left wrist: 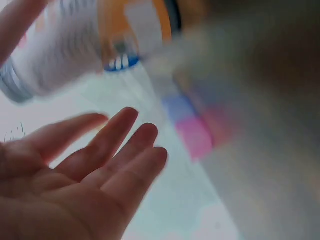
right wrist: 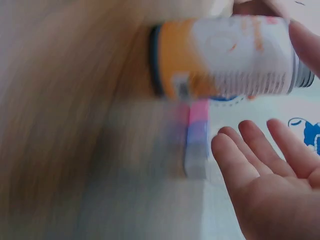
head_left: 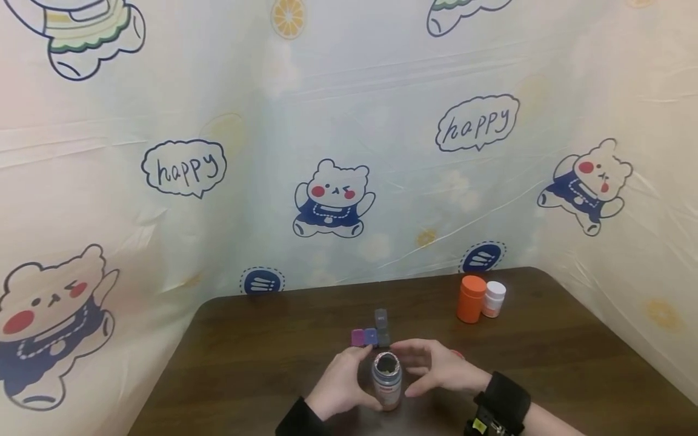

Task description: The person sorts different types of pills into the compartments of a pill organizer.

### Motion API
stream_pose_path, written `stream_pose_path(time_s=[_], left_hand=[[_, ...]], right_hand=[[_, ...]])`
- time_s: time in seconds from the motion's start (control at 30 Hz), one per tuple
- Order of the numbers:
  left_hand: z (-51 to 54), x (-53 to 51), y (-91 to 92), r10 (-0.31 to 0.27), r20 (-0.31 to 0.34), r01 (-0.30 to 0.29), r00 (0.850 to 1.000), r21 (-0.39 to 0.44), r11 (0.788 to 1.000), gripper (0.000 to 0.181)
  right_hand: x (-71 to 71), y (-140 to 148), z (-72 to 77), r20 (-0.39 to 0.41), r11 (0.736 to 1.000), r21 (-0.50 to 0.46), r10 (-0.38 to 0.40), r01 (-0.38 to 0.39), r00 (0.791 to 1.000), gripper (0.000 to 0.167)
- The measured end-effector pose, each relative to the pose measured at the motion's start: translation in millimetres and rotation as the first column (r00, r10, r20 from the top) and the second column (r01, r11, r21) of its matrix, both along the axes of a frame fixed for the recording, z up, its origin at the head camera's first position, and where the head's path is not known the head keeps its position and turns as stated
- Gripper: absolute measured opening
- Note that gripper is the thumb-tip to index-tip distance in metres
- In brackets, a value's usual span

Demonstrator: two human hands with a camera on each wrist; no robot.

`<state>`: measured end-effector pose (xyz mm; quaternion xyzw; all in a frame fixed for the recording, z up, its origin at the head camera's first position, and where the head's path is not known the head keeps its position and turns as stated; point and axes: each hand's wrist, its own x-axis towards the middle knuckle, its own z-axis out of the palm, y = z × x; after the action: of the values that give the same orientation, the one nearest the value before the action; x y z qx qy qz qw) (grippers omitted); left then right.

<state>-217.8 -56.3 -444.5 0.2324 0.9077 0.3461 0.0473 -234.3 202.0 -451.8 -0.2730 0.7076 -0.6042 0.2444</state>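
Observation:
An uncapped bottle point(head_left: 388, 390) with a white and orange label stands upright between the two hands, its dark round mouth facing up. Beside it on the left, the left hand point(head_left: 342, 383) has its thumb close to the bottle; whether it touches cannot be told. Its fingers extend loosely in the left wrist view, apart from the bottle point(left wrist: 65, 45). To the bottle's right, the relaxed right hand point(head_left: 444, 367) holds nothing, a gap showing between its fingers and the bottle point(right wrist: 235, 55). Behind the bottle sits a small pill organizer point(head_left: 371, 336) with pink, blue and grey compartments.
An orange bottle point(head_left: 471, 299) and a white bottle point(head_left: 494, 299) stand together at the back right of the brown table point(head_left: 245, 357). A red item point(head_left: 457, 353) shows partly behind the right hand. A patterned curtain point(head_left: 338, 109) hangs behind the table.

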Motion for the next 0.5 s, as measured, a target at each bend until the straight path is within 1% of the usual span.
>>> stream_pose_path(time_s=[0.07, 0.1, 0.17, 0.27, 0.3, 0.37, 0.5], left_hand=[[2.5, -6.9, -4.9, 0.011, -0.063, -0.015, 0.998, -0.054, 0.998, 0.09], [3.1, -11.3, -6.5, 0.021, -0.099, -0.027, 0.995, -0.069, 0.997, 0.085], [3.3, -21.4, -7.4, 0.05, -0.158, -0.062, 0.986, -0.072, 0.995, 0.076], [1.5, -38.5, -5.3, 0.09, -0.226, -0.101, 0.97, -0.037, 0.994, 0.063], [1.1, -43.8, -4.1, 0.094, -0.238, -0.102, 0.967, -0.021, 0.995, 0.061], [-0.5, -53.8, -1.4, 0.092, -0.24, -0.099, 0.966, -0.017, 0.995, 0.057], [-4.0, -68.1, 4.8, 0.068, -0.183, -0.082, 0.981, -0.071, 0.994, 0.054]], right_hand=[[-1.5, -6.0, -0.4, 0.069, 0.998, -0.044, 0.051, -0.048, 0.996, 0.076], [-2.3, -8.7, -0.8, 0.08, 0.996, -0.055, 0.073, -0.068, 0.994, 0.077], [-3.6, -14.1, -2.3, 0.071, 0.993, -0.059, 0.104, -0.1, 0.992, 0.078], [-4.7, -21.5, -5.6, 0.018, 0.989, -0.048, 0.139, -0.138, 0.99, 0.08], [-4.8, -23.5, -6.8, 0.008, 0.988, -0.05, 0.144, -0.144, 0.989, 0.08], [-4.7, -26.7, -9.1, 0.002, 0.988, -0.06, 0.144, -0.144, 0.99, 0.08], [-3.3, -29.7, -12.0, 0.006, 0.994, -0.061, 0.095, -0.094, 0.995, 0.074]])
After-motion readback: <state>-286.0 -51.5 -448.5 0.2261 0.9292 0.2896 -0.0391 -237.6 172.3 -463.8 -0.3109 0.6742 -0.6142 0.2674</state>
